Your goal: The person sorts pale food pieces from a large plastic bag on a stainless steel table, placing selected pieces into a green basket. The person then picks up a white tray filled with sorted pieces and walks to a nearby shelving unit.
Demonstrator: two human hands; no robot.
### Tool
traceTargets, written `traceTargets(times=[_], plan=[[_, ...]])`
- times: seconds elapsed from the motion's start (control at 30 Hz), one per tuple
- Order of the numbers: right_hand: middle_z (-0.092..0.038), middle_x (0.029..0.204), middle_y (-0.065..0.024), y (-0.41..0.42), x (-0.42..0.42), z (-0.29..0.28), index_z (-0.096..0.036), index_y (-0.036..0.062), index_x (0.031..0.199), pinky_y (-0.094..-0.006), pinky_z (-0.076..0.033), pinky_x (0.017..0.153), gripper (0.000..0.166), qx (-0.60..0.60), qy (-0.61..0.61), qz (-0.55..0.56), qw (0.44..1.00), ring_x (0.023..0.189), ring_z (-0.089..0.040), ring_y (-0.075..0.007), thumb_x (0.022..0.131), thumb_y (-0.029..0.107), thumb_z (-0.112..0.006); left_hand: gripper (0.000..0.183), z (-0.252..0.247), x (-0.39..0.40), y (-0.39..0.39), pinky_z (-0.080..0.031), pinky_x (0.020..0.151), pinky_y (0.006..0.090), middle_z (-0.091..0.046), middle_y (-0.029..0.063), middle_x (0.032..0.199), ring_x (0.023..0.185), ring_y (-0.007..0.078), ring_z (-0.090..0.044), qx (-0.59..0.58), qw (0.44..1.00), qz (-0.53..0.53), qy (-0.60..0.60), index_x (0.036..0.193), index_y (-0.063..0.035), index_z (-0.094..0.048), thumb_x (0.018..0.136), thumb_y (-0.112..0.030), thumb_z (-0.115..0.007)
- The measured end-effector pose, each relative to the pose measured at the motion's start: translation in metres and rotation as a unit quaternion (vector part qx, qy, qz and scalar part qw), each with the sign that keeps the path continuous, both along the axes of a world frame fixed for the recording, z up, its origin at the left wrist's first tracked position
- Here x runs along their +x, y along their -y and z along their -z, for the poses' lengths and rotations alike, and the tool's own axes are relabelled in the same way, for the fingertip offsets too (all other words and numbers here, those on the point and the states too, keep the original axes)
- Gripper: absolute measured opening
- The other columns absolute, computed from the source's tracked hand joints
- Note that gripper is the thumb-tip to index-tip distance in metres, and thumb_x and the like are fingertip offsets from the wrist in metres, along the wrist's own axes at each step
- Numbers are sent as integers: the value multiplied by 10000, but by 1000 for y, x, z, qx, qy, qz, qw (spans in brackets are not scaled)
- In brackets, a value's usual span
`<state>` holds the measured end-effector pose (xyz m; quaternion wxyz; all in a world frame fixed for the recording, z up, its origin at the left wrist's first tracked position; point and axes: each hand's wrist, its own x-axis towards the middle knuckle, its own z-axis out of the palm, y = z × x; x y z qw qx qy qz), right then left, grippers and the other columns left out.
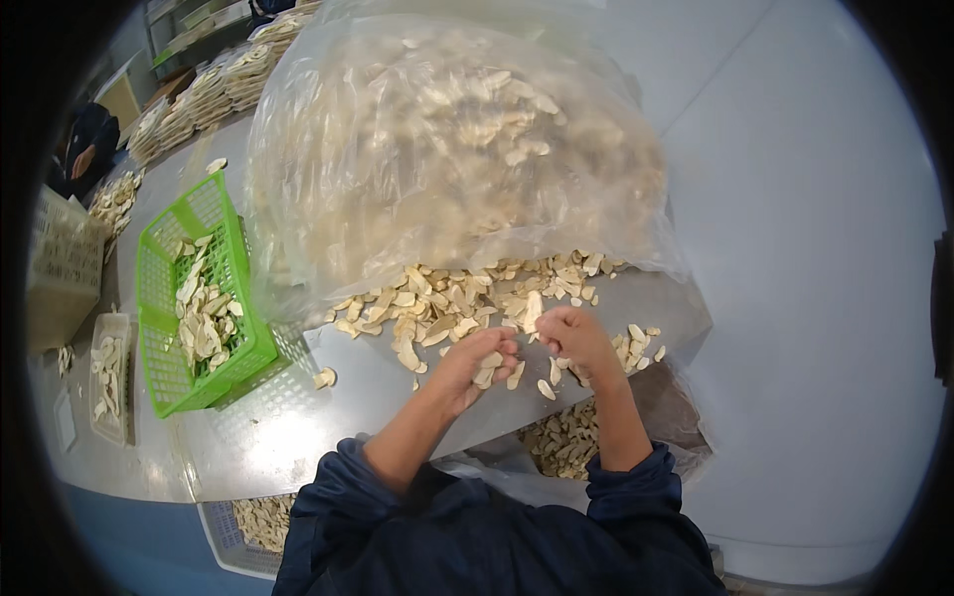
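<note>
Pale dried slices [440, 302], perhaps of a root or mushroom, spill in a loose pile from a large clear plastic bag [462, 149] onto the metal table [253, 439]. My left hand [473, 369] is curled at the pile's near edge around a few slices [488, 369]. Beside it on the right, my right hand [577, 335] pinches one long slice [533, 311] upright between thumb and fingers. Single slices lie under and around both hands. A smaller heap [637, 346] lies right of my right hand.
A green plastic basket [257, 354] with slices stands left, beyond it a small clear tray [127, 432] and a white crate [63, 268]. Packed bags [223, 82] are stacked at the back left, near another person [93, 138]. Below the table edge are an open bag [671, 410] and a white basket [223, 544].
</note>
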<state>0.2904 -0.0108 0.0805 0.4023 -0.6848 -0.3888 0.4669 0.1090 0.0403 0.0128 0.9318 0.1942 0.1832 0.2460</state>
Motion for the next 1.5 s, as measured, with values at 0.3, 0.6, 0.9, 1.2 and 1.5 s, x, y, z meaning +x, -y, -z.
traceTargets(times=[0.3, 0.6, 0.9, 1.2, 1.5], plan=[[-568, 606, -33, 23, -33, 8, -623, -16, 803, -247, -392, 493, 151, 116, 201, -44, 972, 549, -505, -82, 816, 116, -553, 184, -3, 7, 13, -352, 493, 185, -536, -9, 696, 561, 59, -464, 236, 942, -99, -218, 941, -1, -578, 809, -109, -647], [-549, 589, -143, 35, -51, -1, -593, -7, 787, -301, -426, 503, 95, 170, 241, 25, 955, 510, -541, -211, 804, 83, -569, 265, -8, 1, 18, -398, 560, 212, -554, 5, 726, 631, 58, -498, 265, 920, -124, -259, 1030, 5, -576, 791, -108, -579], [-589, 638, -162, 3, 6, 3, -623, -4, 726, -372, -458, 599, 304, 38, 313, -39, 948, 590, -564, -303, 807, 282, -558, 416, 6, -3, 5, -450, 720, 256, -599, 57, 831, 736, 142, -552, 438, 791, -248, -349, 1197, -21, -545, 822, -196, -593], [-625, 706, -193, -83, 53, 44, -665, 10, 752, -386, -479, 629, 262, 71, 462, 204, 860, 661, -614, -329, 760, 265, -606, 188, 6, -3, 1, -356, 488, 206, -569, 51, 777, 583, 93, -489, 136, 979, -38, -148, 984, 24, -588, 883, -117, -516], [-621, 673, -135, -3, 9, 22, -653, -3, 848, -348, -468, 575, 174, 56, 180, 13, 982, 581, -575, -297, 764, 136, -588, 423, -8, 4, 2, -549, 756, 354, -546, 139, 1029, 895, 249, -598, -116, 993, -5, 12, 1282, 6, -376, 958, -265, -387]])
